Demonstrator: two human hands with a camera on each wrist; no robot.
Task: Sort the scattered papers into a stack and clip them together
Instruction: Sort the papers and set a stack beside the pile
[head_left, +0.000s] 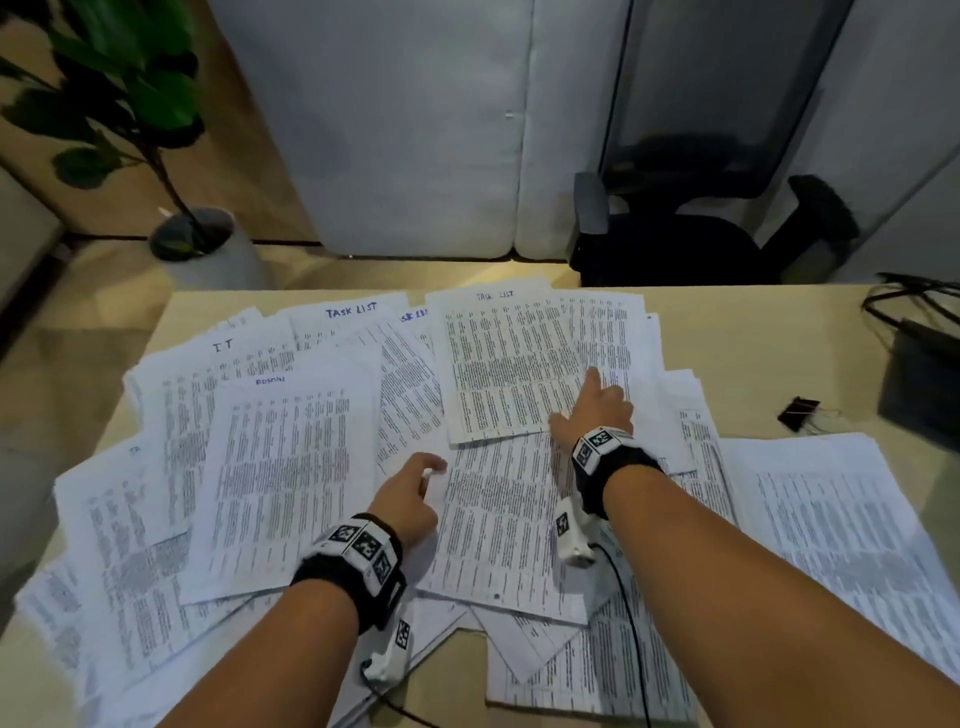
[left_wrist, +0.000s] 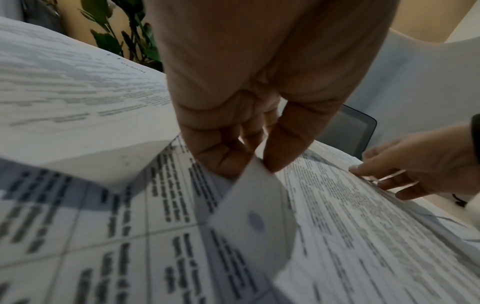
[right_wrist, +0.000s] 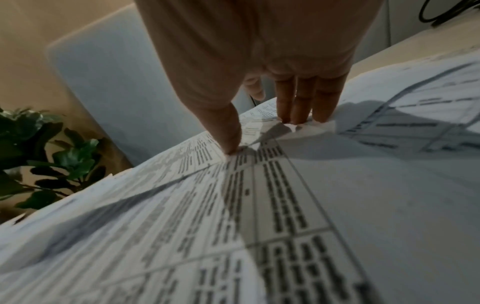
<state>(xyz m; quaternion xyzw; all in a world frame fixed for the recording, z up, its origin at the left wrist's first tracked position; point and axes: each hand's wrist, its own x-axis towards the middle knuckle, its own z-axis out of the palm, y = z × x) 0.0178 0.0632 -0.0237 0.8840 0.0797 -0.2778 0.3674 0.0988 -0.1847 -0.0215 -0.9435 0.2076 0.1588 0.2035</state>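
Left hand (left_wrist: 249, 127) pinching corner of one sheet (left_wrist: 254, 222), thumb against fingers. Right hand (head_left: 592, 410) spread, fingertips (right_wrist: 298, 115) pressing papers (head_left: 322, 467) scattered across surface (head_left: 810, 332). Head view alone shows binder clip (head_left: 797, 411) lying right of papers, untouched.

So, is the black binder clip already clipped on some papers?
No, the black binder clip lies alone on the bare table, right of the scattered papers.
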